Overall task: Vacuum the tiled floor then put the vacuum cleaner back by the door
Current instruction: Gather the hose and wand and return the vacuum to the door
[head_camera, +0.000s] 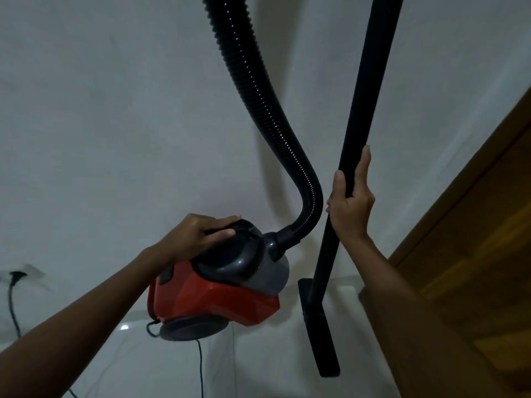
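A red and grey canister vacuum cleaner [218,294] sits low in the middle of the view, close to the white wall. My left hand [198,234] grips the dark handle on top of it. A black ribbed hose [258,104] rises from its front and curves up out of view. My right hand [350,202] holds the black rigid wand [365,96], thumb on one side and fingers on the other. The wand stands nearly upright, and its flat floor nozzle [319,326] rests on the pale tiled floor [258,363].
A wooden door [471,268] stands at the right, next to the wand. A wall socket with a black plug [17,275] is at the lower left. Its black cord [199,366] trails across the tiles to the vacuum.
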